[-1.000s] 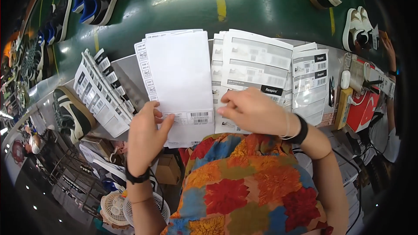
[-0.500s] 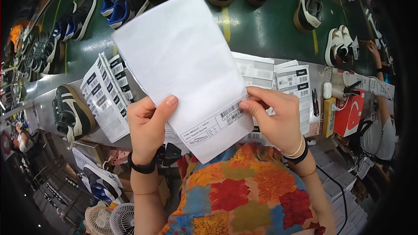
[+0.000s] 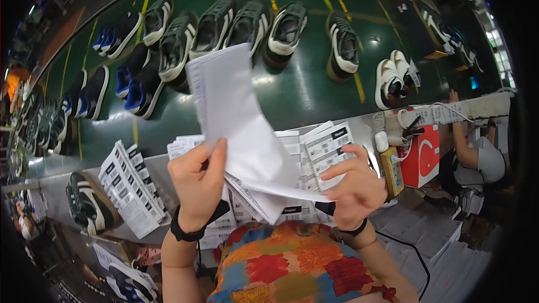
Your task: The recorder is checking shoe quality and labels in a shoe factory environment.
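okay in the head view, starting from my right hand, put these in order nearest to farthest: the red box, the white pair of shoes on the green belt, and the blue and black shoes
From the right hand:
1. Red box: just to its right, on the bench edge.
2. White pair of shoes: above and slightly right, on the green belt.
3. Blue and black shoes: far across to the left on the belt, beyond the raised white sheet.

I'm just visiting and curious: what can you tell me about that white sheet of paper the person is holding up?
The sheet of paper is white, thin and mostly blank on the side facing the camera, with faint print along its left edge. It is lifted and bent, its top edge raised over the green belt of shoes. The left hand pinches its lower left edge; the right hand is at its lower right corner. More printed sheets lie beneath it.
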{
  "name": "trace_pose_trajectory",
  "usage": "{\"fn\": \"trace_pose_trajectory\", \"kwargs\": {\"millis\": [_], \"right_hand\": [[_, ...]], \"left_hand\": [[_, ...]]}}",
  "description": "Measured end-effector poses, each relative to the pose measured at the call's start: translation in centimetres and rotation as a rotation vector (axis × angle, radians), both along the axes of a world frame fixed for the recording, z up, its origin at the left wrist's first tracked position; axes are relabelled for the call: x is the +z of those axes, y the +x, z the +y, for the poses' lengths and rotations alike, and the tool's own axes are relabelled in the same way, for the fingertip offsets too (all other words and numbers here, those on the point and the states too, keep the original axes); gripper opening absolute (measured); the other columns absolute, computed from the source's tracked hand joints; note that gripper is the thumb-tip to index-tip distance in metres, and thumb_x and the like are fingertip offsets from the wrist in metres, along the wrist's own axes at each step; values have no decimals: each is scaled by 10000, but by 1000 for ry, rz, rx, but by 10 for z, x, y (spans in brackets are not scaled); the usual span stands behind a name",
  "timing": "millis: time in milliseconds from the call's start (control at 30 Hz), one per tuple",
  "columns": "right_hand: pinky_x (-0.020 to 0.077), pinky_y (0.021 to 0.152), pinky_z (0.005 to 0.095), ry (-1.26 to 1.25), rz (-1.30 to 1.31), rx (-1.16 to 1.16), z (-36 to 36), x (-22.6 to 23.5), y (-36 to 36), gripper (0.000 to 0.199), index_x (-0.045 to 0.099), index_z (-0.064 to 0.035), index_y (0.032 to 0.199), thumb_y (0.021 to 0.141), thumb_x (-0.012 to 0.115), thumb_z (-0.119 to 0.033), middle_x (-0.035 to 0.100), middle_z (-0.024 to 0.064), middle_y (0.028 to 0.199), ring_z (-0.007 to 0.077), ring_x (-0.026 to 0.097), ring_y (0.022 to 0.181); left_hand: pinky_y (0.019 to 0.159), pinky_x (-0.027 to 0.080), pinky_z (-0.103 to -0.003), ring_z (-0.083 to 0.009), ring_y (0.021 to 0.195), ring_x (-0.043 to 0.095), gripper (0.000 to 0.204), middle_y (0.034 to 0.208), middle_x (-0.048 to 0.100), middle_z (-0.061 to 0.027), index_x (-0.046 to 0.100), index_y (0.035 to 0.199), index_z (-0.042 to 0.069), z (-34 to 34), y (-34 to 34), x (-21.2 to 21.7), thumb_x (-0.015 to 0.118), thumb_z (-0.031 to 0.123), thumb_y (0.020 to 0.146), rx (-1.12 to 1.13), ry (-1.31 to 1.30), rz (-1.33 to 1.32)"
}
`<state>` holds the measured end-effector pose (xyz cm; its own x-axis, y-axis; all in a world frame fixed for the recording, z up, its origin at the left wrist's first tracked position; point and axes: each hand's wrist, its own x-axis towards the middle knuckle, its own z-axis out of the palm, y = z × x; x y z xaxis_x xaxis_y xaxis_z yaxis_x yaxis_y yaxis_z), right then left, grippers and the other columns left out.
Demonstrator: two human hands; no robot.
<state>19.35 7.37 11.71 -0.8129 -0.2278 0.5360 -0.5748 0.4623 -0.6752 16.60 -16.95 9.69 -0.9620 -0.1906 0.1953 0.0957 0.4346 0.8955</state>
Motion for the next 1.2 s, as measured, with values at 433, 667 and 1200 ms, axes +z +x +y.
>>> {"fn": "trace_pose_trajectory", "kwargs": {"millis": [433, 667, 1200], "right_hand": [[443, 958, 466, 185, -200, -1062, 199, -158, -272, 1044, 348, -11, 1373, 641, 878, -533, 503, 287, 1272, 426, 532, 1131], [345, 1104, 494, -338, -781, 394, -20, -27, -78, 1380, 40, -88, 1570, 591, 944, -446, 295, 204, 1519, 379, 371, 1374], [321, 1139, 405, -427, -612, 634, -80, 14, -11, 1131, 183, -10, 1531, 664, 891, -171, 380, 160, 1484, 263, 366, 1391]], "left_hand": [[561, 560, -209, -103, 642, 659, 271, 779, 687, -84, 671, 895, -100, -41, 4, 4, 557, 121, 1004, -95, 536, -377], [480, 362, -201, -11, 561, 485, 170, 620, 607, 14, 700, 830, -61, 6, 15, 27, 695, 80, 924, -38, 292, -113], [1082, 408, -401, -353, 1292, 509, 1195, 1456, 394, -317, 11, 1476, -172, -41, 15, 38, 858, 272, 758, -65, -262, 186]]}}
